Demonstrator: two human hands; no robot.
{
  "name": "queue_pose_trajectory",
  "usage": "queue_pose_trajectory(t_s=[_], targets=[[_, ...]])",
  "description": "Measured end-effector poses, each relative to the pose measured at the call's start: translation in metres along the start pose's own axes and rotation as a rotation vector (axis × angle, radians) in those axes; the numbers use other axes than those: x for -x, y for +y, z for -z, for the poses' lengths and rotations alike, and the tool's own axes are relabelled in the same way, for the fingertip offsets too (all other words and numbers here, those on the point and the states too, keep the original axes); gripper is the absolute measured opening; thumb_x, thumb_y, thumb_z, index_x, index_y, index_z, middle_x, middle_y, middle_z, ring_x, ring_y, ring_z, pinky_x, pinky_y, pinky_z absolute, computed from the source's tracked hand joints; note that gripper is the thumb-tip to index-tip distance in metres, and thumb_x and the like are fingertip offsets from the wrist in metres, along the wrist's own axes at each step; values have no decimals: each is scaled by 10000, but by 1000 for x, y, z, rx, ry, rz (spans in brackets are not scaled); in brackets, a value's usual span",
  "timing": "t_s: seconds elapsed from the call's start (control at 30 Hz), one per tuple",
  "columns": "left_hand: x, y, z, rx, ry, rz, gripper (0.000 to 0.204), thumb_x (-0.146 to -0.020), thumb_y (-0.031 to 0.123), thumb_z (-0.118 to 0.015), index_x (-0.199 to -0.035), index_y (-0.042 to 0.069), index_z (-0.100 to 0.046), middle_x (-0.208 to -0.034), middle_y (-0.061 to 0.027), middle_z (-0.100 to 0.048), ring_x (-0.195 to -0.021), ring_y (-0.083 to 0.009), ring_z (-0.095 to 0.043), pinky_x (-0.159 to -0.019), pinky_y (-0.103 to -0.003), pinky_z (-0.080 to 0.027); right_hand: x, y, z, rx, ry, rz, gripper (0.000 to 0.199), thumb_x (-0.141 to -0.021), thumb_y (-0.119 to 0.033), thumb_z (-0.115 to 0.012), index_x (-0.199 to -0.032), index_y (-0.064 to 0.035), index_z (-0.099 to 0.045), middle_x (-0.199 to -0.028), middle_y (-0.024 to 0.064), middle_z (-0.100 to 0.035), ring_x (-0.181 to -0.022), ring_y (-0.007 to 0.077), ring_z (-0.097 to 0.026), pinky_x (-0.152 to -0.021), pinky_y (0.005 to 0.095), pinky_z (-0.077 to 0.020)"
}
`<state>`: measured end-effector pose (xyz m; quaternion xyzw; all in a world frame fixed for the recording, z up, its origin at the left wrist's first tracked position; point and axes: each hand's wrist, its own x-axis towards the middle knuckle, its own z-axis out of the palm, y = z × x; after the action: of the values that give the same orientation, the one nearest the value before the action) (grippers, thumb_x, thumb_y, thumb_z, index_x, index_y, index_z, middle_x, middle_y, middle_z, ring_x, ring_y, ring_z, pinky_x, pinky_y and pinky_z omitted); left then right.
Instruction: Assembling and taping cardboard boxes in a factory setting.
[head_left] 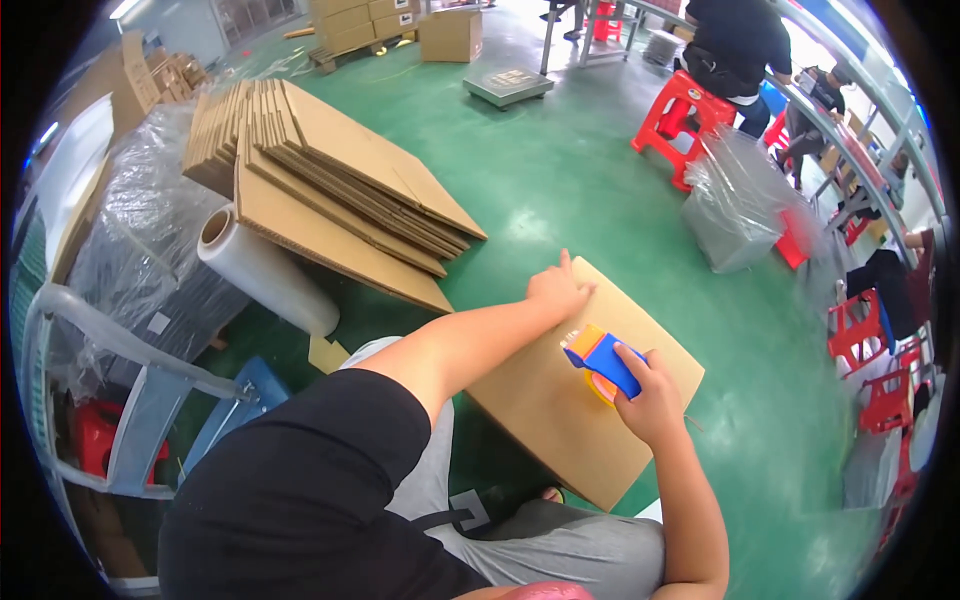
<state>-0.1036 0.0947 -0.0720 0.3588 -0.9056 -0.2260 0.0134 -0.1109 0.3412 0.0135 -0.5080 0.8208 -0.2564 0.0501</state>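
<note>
A closed brown cardboard box stands on the floor in front of my legs. My left hand rests on its far edge with the fingers apart, the index finger stretched along the rim. In my right hand is a tape dispenser, blue with an orange and yellow front, gripped by its blue body. It sits over the box's top, its front end turned toward my left hand. Whether the dispenser touches the cardboard I cannot tell, nor do I make out the tape itself.
Folded cardboard sheets lean in a stack at the left, beside a roll of clear stretch film. A grey metal frame stands near my left side. Ahead are a floor scale and a red stool with a seated person.
</note>
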Motion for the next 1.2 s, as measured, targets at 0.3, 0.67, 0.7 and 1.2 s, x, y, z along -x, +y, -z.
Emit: queue_pose_trajectory(t_s=[0.3, 0.67, 0.7, 1.2], targets=[[-5, -6, -12, 173, 53, 54, 641, -868, 581, -514, -1073, -11, -652, -1073, -219, -666, -1040, -360, -632, -896, -460, -498, 40, 23, 30, -47, -67, 15, 594, -653, -18, -694, -1235, -113, -619, -991, 184, -546, -897, 359, -590, -777, 409, -496], [-24, -28, -17, -79, 7, -12, 732, -887, 637, -409, -1145, -11, -631, -1189, -231, -621, -1119, -381, -587, -950, -450, -462, 166, 100, 112, 170, -193, -209, 675, -606, 94, -645, -1235, -148, -613, -969, 140, -530, -883, 345, -567, -772, 382, -488], [-25, -25, -16, -78, 13, -3, 745, -883, 644, -407, -1153, -16, -625, -1193, -235, -619, -1120, -384, -585, -948, -451, -462, 166, 100, 111, 169, -192, -210, 677, -604, 97, -645, -1234, -149, -613, -965, 136, -528, -879, 340, -565, -772, 379, -488], [-40, -36, 8, -132, 35, -51, 798, -880, 658, -390, -1207, -49, -561, -1209, -259, -601, -1142, -398, -567, -964, -453, -438, 193, 130, 91, 158, -175, -263, 646, -682, 19, -700, -1259, -251, -599, -960, 111, -540, -870, 321, -582, -758, 395, -502]])
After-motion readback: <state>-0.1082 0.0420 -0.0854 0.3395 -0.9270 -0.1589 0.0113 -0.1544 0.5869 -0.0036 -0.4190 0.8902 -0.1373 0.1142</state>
